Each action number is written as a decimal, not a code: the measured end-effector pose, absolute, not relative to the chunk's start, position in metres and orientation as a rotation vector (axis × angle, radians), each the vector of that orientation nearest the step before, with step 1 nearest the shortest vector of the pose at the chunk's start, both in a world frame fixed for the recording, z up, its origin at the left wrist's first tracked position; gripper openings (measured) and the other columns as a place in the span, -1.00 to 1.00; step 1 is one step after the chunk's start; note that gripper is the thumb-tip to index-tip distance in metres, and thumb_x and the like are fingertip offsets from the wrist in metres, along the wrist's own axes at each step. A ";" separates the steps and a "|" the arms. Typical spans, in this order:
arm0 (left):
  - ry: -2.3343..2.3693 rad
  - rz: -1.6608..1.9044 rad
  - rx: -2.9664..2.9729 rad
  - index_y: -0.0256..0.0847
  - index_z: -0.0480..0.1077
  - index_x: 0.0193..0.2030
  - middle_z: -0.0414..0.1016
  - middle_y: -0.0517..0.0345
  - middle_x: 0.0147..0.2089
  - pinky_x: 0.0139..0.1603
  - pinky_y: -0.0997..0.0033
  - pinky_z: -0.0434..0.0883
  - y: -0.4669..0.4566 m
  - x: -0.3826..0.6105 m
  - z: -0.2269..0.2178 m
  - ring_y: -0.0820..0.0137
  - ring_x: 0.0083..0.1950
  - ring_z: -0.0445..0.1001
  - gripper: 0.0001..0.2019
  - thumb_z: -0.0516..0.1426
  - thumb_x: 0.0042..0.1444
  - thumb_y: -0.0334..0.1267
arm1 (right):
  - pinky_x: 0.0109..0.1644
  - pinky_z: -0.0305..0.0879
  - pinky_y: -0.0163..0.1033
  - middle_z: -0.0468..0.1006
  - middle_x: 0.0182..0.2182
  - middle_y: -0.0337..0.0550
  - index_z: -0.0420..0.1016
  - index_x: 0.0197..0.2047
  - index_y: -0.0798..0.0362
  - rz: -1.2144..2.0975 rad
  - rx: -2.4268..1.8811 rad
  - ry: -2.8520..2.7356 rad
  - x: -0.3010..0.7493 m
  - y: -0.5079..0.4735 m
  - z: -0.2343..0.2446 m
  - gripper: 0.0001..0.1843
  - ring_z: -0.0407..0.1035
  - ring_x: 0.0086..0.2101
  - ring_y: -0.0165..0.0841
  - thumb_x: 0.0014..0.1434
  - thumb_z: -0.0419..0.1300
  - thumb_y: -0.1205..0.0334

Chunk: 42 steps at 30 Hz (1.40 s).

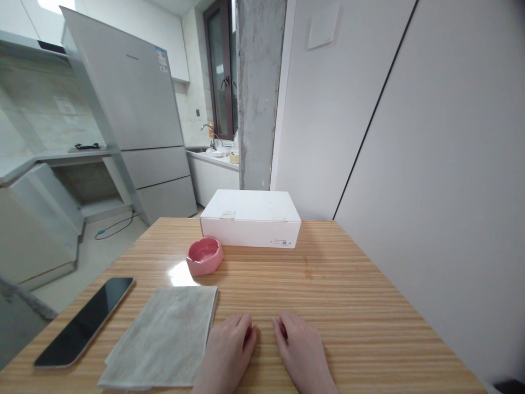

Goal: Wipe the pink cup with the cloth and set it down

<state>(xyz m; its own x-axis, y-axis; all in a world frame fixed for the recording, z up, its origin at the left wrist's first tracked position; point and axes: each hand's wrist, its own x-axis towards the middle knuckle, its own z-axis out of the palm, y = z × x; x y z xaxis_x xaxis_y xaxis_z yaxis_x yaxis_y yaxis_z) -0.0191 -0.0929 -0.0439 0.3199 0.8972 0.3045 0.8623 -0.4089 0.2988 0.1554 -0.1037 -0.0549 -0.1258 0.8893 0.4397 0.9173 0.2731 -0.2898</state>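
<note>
My left hand (230, 350) rests on the wooden table with its fingers curled loosely into a fist. Its wrist side lies against the right edge of a folded grey cloth (164, 336). A short gap to the right, my right hand (302, 350) also lies on the tabletop, fingers curled under, with nothing seen in it. Beyond the cloth stands a pink ashtray (205, 256) with notches in its rim. A black-screened smartphone (86, 323) lies flat to the left of the cloth.
A white closed box (251, 219) sits at the far side of the table (348, 295), just behind the ashtray. A pale wall (451, 191) runs along the right. Past the table are a tall grey fridge (127, 93) and a sink counter (215, 175).
</note>
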 end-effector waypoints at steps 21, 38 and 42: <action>1.673 0.606 2.454 -0.13 0.31 -0.41 0.49 0.20 -0.40 -0.39 0.39 0.26 -0.094 -0.019 -0.041 0.33 -0.36 0.49 -0.83 -0.01 0.20 -0.35 | -0.43 0.05 -0.30 0.45 -0.55 -0.25 0.27 -0.47 -0.01 -0.040 -1.615 -2.022 0.155 -0.105 -0.052 -0.71 0.37 -0.53 -0.36 0.30 -0.06 0.27; 1.662 0.684 2.482 -0.13 0.30 -0.43 0.49 0.21 -0.43 -0.41 0.42 0.26 -0.094 -0.019 -0.041 0.36 -0.39 0.49 -0.83 0.01 0.19 -0.36 | -0.43 0.06 -0.31 0.45 -0.56 -0.24 0.27 -0.48 -0.01 -0.075 -1.599 -2.020 0.155 -0.105 -0.051 -0.66 0.37 -0.52 -0.38 0.33 -0.10 0.22; 1.669 0.658 2.479 -0.13 0.31 -0.42 0.50 0.20 -0.41 -0.41 0.42 0.27 -0.094 -0.019 -0.041 0.35 -0.38 0.49 -0.83 0.00 0.19 -0.36 | -0.43 0.06 -0.31 0.45 -0.55 -0.24 0.27 -0.48 -0.01 -0.072 -1.600 -2.020 0.155 -0.105 -0.051 -0.66 0.37 -0.53 -0.37 0.33 -0.11 0.22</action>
<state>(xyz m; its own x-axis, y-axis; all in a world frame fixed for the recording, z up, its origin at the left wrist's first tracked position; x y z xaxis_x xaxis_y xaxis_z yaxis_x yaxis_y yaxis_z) -0.0189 -0.0939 -0.0412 0.3138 0.8996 0.3039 0.8647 -0.4029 0.2998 0.1553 -0.1049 -0.0512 -0.1345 0.8827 0.4503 0.9126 0.2875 -0.2908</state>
